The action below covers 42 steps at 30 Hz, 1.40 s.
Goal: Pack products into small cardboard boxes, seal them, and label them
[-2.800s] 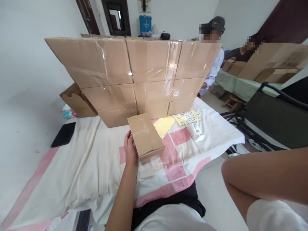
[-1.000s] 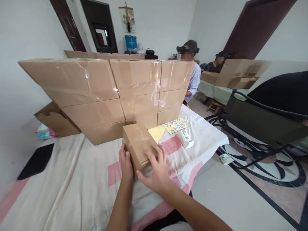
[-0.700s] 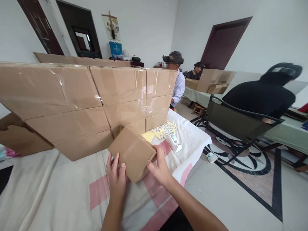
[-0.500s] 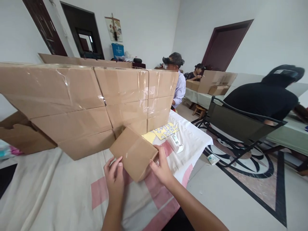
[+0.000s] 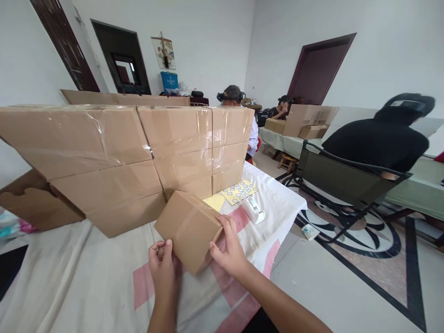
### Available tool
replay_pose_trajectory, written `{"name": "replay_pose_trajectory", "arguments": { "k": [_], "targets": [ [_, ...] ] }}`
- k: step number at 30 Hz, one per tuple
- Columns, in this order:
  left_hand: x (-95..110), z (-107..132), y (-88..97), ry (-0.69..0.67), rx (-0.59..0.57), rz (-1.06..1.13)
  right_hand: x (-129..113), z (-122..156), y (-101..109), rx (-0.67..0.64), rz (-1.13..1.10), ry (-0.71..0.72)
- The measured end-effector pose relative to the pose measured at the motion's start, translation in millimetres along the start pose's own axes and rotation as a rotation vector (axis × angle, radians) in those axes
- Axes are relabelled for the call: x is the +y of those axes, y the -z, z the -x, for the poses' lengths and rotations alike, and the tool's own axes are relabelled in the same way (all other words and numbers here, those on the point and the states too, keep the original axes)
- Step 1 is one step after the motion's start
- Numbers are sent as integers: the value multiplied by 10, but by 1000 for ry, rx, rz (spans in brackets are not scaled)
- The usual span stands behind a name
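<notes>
A small brown cardboard box [image 5: 187, 233] sits tilted toward me on the cloth-covered table, a strip of clear tape across its top. My right hand [image 5: 228, 247] grips its right edge, thumb on the near side and fingers over the corner. Close against the box's left edge is my left hand [image 5: 162, 261], thumb and forefinger pinched together and the other fingers curled. Whatever the pinch may hold is too small to make out. Just beyond the box lie yellow sheets [image 5: 241, 190] bearing small blue-edged labels, with a white tape dispenser [image 5: 254, 211] beside them.
A wall of stacked, taped cartons [image 5: 180, 157] stands across the table's far side. An open carton [image 5: 38, 199] is at left. A person in black sits in a folding chair [image 5: 350, 180] at right; other people sit farther back. A paper cup [image 5: 310, 232] lies on the floor.
My left hand's fingers have gone from loosely spread to curled and pinched at the box's edge. The right hand keeps its hold. The whole view has shifted slightly.
</notes>
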<state>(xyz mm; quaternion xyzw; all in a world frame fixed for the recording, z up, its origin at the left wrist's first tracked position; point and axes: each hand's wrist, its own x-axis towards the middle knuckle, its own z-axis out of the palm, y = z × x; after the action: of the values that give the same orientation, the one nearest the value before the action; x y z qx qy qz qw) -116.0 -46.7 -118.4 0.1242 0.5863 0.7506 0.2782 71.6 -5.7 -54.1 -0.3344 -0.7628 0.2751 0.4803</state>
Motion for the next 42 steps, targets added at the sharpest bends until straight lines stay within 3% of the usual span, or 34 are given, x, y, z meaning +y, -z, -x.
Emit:
{"name": "replay_pose_trajectory", "arguments": {
  "k": [5,21,23,25,27,28,30,35,42],
  "targets": [
    [8,-13,-13,192,-70,-25,-2,40,-9,10,-1,-13],
    [-87,-48,-4,215,-111,-72,105,77,1,11,-21,8],
    [-70,-32,5,44,-79,-146,89,83,-19,6,2,25],
    [-29,-9,31,-295,-70,-283,65,90,-54,0,27,50],
    [18,13,66,-627,-178,-432,43,95,-97,-5,48,80],
    [40,21,81,-727,-256,-482,37,96,-117,-4,55,95],
    [70,33,98,-795,-327,-521,35,97,-149,4,61,114],
    [79,50,74,-727,-54,-505,52,105,-178,32,78,116],
    [59,51,85,-449,49,-437,45,121,-214,47,126,143]
  ]
}}
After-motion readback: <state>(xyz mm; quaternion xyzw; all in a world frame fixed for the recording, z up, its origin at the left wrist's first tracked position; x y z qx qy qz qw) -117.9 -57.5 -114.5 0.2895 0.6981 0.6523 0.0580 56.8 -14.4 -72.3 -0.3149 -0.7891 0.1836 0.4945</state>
